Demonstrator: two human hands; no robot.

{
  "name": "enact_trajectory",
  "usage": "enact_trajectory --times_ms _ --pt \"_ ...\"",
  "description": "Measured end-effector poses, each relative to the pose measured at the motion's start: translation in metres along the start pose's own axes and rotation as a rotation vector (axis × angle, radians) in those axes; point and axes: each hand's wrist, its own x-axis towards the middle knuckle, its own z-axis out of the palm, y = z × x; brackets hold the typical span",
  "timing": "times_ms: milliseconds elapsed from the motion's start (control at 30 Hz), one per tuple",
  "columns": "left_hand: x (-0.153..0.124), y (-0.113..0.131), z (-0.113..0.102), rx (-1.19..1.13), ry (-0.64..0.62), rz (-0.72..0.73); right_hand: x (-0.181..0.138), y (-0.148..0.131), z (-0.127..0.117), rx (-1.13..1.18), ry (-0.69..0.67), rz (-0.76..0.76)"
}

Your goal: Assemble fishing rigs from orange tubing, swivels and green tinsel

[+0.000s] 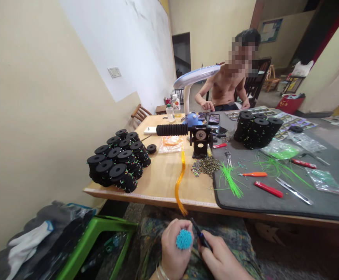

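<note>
My left hand (173, 245) is closed around a bundle, with a round cluster of small turquoise beads (183, 239) showing at the top of the fist. A bundle of orange strands (180, 182) runs from just beyond that fist up over the table edge; whether it joins the beads is hidden. In my right hand (217, 252) is a slim dark tool with a black and blue handle (201, 235), its tip close to the left fist. I cannot make out the tool's kind. Both hands are above my lap, in front of the table.
Black foam spools stand stacked at left (118, 159) and right (258, 128). A black winding device (201, 142), a blue lamp (191, 118) and a bead pile (207, 166) are mid-table. Green strands (230, 181), a red knife (268, 189) and tweezers (294, 191) lie right. A person (224, 89) sits opposite.
</note>
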Motion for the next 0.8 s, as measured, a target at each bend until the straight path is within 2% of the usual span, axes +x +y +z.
enact_trajectory --times_ms 333,533,800 --pt "0.0001 0.0017 0.0002 -0.021 -0.044 -0.131 -0.0015 0.0014 -0.0034 0.049 -0.009 0.014" --pt "0.0021 0.0021 0.0022 -0.066 -0.005 -0.109 -0.0007 0.0012 -0.0029 -0.043 0.007 0.01" --pt "0.0031 0.003 0.0033 -0.09 -0.021 -0.151 -0.0005 -0.0014 -0.0011 -0.118 0.016 0.003"
